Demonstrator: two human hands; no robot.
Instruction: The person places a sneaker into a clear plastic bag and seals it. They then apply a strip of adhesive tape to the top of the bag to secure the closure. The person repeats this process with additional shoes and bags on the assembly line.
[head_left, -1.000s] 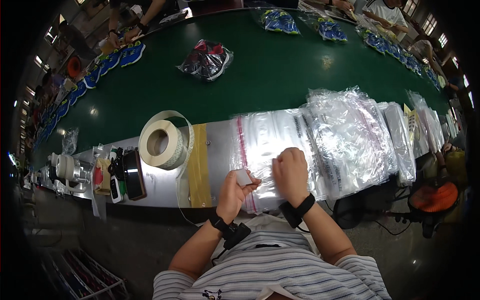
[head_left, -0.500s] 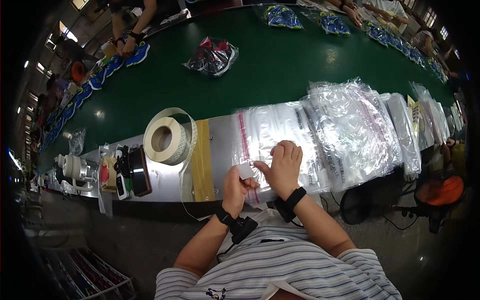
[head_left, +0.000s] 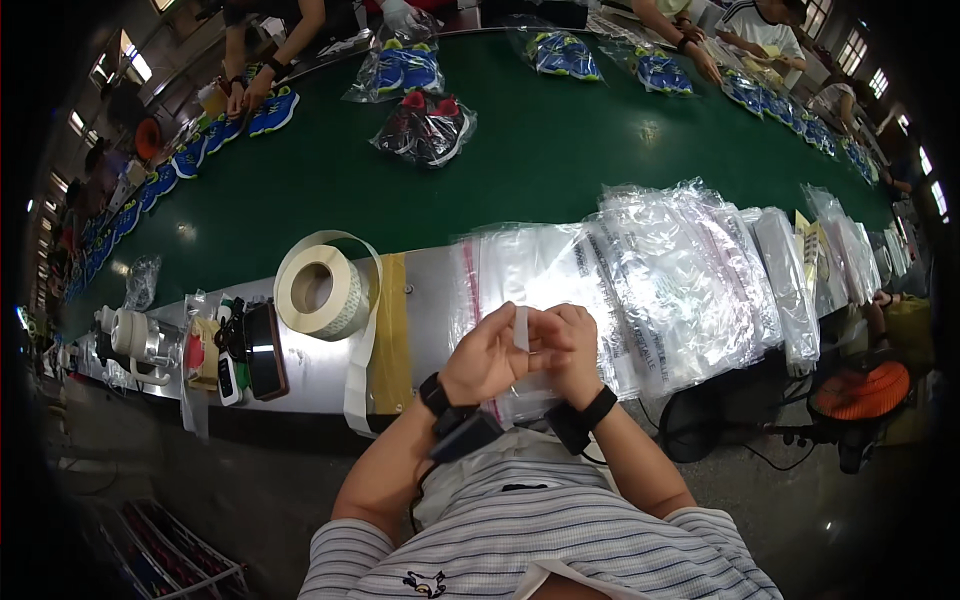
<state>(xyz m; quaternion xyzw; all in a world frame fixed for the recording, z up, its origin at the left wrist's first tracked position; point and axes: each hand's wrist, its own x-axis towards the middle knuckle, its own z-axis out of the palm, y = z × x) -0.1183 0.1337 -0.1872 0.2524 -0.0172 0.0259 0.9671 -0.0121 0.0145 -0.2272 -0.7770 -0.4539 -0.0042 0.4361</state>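
Observation:
Between the thumb and fingers of my left hand (head_left: 492, 360) is a small white sticker label (head_left: 521, 328), seen nearly edge-on. My right hand (head_left: 575, 360) is right beside it, fingers bent and close together. The left fingers partly cover it, so what it may hold is hidden. Both hands are above a stack of clear plastic bags (head_left: 550, 262) with a pink strip along the left edge. To the left stands a roll of labels (head_left: 345, 305), its pale backing strip trailing over the table edge beside a tan tape band (head_left: 393, 335).
A phone (head_left: 267, 350), a power strip (head_left: 229, 378) and a clear jug (head_left: 150, 340) sit left. More bags (head_left: 690, 290) lie right. Bagged dark-red shoes (head_left: 428, 130) and bagged blue shoes (head_left: 408, 70) are on the green belt (head_left: 540, 140). Co-workers stand beyond. An orange fan (head_left: 862, 390) is lower right.
My left hand has risen and turned with the label, meeting my right hand. The right fingers have bent in. Bagged blue shoes have come into view at the far side, by a gloved co-worker's hand.

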